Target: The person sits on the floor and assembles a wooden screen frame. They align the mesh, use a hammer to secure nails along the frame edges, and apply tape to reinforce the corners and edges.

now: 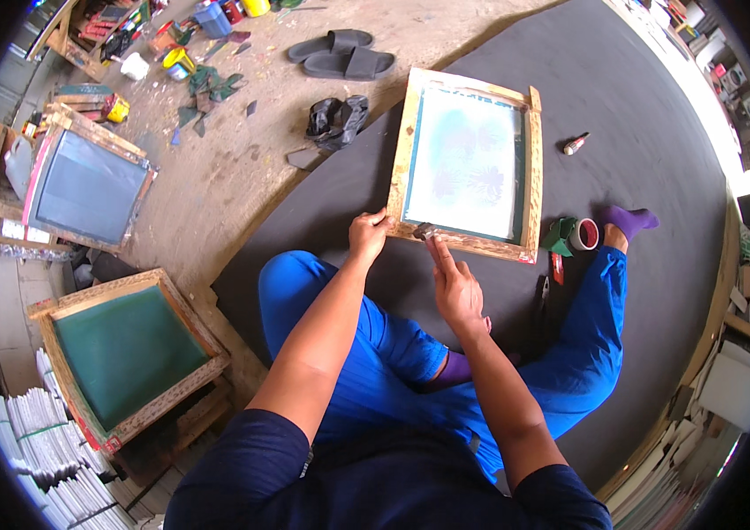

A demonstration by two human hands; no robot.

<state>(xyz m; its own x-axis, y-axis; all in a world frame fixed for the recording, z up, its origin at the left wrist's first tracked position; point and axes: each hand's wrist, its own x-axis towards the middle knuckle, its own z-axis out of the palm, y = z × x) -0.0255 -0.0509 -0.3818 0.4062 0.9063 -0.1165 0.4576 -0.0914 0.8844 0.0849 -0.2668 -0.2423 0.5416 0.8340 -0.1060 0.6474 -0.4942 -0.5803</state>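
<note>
A wooden screen-printing frame point(532, 177) with pale, bright mesh lies on the dark mat point(640, 177) in front of me. My left hand point(370, 237) is closed on its near left corner, thumb on the wood. At the near rail, my right hand point(457, 287) has its fingers pressed together on a small dark tool point(426, 231) that touches the wood. Its exact kind is too small to make out. Right of the frame are a tape roll point(583, 234), a green piece point(559, 237), a red-handled object point(557, 268) and pliers point(543, 293).
A green-mesh frame point(128, 353) and a grey-mesh frame point(92, 190) stand at left. Black sandals point(348, 62) and a black plastic bag point(338, 122) lie on the floor beyond the mat. Stacked paper point(44, 433) is at lower left; a small tube point(576, 143) lies on the mat.
</note>
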